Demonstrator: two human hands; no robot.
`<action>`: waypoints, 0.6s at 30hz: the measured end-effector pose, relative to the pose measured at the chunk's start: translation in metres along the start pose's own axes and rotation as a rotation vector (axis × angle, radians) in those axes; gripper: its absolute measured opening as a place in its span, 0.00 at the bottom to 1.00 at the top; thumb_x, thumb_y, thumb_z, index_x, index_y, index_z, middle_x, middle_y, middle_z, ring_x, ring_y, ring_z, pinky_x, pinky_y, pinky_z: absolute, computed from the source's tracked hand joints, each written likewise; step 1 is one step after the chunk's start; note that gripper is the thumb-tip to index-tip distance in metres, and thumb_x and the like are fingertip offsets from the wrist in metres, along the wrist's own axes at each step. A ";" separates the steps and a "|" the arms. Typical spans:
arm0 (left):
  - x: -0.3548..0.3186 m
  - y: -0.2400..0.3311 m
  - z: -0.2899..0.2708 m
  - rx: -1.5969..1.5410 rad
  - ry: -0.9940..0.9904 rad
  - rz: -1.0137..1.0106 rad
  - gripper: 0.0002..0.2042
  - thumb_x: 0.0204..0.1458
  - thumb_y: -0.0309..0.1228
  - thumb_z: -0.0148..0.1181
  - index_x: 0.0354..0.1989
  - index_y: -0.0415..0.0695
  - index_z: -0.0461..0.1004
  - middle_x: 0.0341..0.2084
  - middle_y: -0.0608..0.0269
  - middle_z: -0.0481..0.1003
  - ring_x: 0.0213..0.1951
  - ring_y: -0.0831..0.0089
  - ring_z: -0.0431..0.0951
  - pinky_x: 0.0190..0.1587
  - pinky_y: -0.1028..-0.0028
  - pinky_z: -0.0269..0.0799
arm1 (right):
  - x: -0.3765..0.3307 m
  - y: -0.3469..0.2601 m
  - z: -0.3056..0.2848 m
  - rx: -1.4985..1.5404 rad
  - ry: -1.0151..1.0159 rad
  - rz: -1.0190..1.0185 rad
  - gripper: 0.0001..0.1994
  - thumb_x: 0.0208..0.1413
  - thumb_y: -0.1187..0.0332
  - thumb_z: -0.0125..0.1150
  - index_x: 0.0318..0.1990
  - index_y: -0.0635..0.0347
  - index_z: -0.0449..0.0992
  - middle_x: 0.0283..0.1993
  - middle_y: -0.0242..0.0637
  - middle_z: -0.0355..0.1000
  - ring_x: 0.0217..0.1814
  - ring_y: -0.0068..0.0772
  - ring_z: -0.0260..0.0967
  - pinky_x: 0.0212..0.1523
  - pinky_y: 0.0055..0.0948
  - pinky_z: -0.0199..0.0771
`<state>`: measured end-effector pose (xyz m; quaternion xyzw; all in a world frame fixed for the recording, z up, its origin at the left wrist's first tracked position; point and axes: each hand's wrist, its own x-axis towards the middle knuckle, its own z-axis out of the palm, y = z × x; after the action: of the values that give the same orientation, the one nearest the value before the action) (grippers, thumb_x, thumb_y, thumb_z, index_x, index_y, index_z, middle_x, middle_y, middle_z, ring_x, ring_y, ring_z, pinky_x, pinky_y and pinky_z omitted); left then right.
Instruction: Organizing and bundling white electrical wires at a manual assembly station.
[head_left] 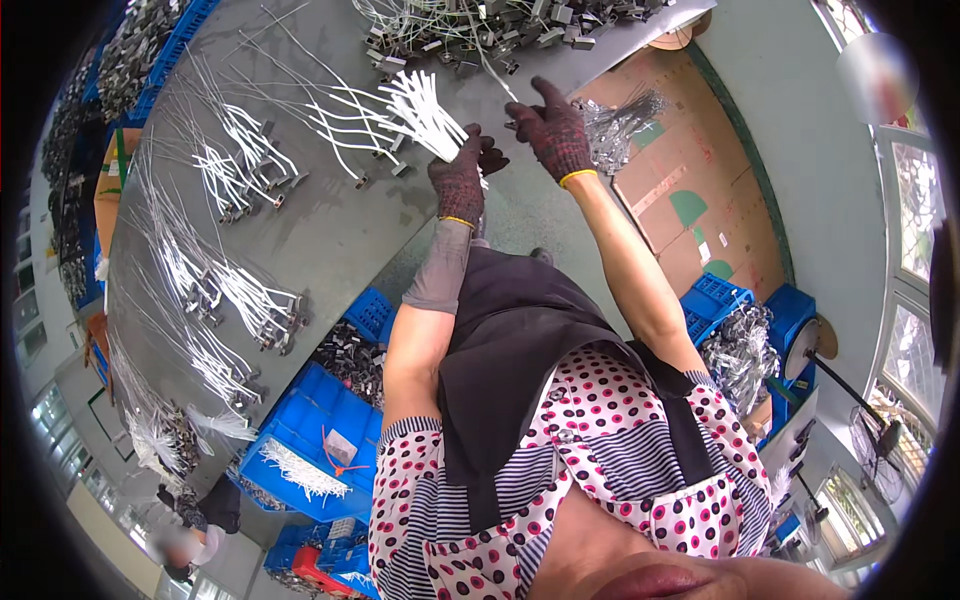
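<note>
My left hand (457, 178), in a dark red and black knit glove, is closed around a bundle of short white sleeves (425, 112) that fan out above the fingers. To its right, my gloved right hand (553, 132) holds the end of a thin pale wire (492, 70) between fingertips. That wire runs up to a heap of small metal parts with wires (500, 28) at the table's far edge. Just left of my left hand, wired parts with white sleeves (345, 125) lie on the grey table (340, 235).
More groups of sleeved wired parts (250, 300) lie along the table's left side. A bundle of metal parts (622, 125) rests on cardboard (690, 150) at right. Blue crates (310, 425) stand below the table's near edge, others (715, 300) at right. Another person (200, 540) is at lower left.
</note>
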<state>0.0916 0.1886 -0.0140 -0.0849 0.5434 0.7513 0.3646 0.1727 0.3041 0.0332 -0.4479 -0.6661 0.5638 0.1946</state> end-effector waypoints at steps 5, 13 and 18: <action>-0.008 -0.007 0.001 -0.041 -0.014 0.019 0.11 0.54 0.26 0.63 0.41 0.32 0.75 0.26 0.49 0.78 0.21 0.62 0.80 0.26 0.62 0.83 | 0.030 -0.032 0.014 -0.489 -0.109 -0.143 0.30 0.59 0.42 0.54 0.47 0.65 0.77 0.39 0.53 0.79 0.42 0.55 0.77 0.46 0.45 0.75; -0.026 -0.033 0.017 -0.009 -0.124 -0.155 0.12 0.54 0.24 0.62 0.44 0.30 0.74 0.28 0.50 0.78 0.25 0.61 0.81 0.30 0.60 0.84 | 0.071 0.017 -0.018 -0.542 -0.062 -0.413 0.17 0.61 0.56 0.50 0.44 0.58 0.78 0.42 0.55 0.76 0.48 0.60 0.73 0.51 0.49 0.71; -0.015 -0.024 0.061 0.191 -0.172 -0.077 0.07 0.56 0.25 0.59 0.41 0.35 0.76 0.31 0.56 0.79 0.31 0.66 0.81 0.34 0.67 0.80 | 0.021 0.056 -0.045 -0.566 0.123 -0.281 0.13 0.60 0.59 0.54 0.45 0.55 0.79 0.41 0.50 0.77 0.45 0.54 0.76 0.47 0.44 0.74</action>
<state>0.1340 0.2388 -0.0007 -0.0057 0.5756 0.6861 0.4448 0.2170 0.3450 -0.0111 -0.4212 -0.8388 0.2956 0.1780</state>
